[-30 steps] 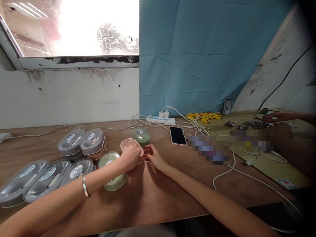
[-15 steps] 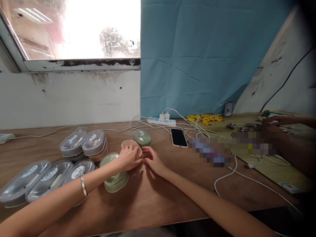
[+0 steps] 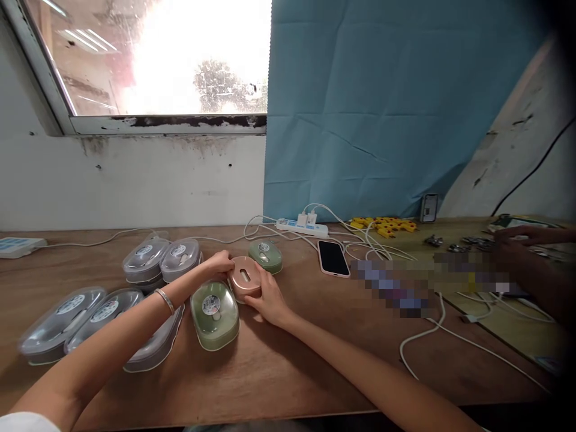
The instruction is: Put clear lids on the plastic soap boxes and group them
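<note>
A pink rounded box point(image 3: 245, 276) with an oblong slot in its upper face is held between both hands over the table. My left hand point(image 3: 219, 264) grips its left edge with bent fingers. Against its right side, my right hand point(image 3: 271, 298) curls with the thumb at the near edge. Just in front stands a green box point(image 3: 215, 318) under a clear lid with a round label. Another green box point(image 3: 265, 257) of this kind sits right behind the pink one. The underside of the pink box is hidden.
Several grey clear-lidded boxes point(image 3: 67, 321) stand at the left. A phone point(image 3: 333, 258), a power strip point(image 3: 301, 228) and loose white cables lie to the right. Yellow pieces point(image 3: 384, 225) are farther back. Another person's hand point(image 3: 517, 237) is at the far right.
The pink box first showed a raised rim under my left hand; now its slotted face is up. My right hand has moved onto it, and my left hand shifted to its left edge.
</note>
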Action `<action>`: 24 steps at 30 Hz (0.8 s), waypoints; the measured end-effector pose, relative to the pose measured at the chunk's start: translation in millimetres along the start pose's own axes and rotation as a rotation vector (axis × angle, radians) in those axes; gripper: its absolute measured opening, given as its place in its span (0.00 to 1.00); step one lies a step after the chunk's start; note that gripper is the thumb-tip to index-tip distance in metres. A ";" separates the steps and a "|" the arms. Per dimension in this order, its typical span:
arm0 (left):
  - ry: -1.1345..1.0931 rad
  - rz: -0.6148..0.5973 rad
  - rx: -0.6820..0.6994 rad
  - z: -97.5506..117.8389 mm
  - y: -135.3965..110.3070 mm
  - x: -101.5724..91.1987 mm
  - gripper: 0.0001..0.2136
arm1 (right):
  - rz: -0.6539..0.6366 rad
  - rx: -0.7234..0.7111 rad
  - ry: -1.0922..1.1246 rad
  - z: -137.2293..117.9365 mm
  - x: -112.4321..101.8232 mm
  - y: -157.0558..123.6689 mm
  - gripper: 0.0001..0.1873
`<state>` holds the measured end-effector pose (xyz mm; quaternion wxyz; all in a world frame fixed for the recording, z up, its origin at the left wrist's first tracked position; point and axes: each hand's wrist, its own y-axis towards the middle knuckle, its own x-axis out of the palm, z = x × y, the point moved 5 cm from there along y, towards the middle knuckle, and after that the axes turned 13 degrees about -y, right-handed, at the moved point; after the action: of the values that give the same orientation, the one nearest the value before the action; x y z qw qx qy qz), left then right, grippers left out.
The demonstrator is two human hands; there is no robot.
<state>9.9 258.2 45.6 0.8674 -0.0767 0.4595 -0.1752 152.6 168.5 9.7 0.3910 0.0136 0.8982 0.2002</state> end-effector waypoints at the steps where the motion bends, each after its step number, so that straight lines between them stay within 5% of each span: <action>1: -0.012 0.000 0.013 -0.2 -0.3 -0.1 0.14 | 0.007 -0.001 -0.013 0.4 0.1 0.1 0.46; 24: 0.060 0.061 0.181 -8.6 0.7 10.8 0.15 | -0.029 0.026 -0.141 -2.0 -3.1 -6.7 0.51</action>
<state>8.6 255.1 32.3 0.8615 0.0212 0.4697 -0.1916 154.3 161.1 10.6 0.4561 0.0197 0.8710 0.1815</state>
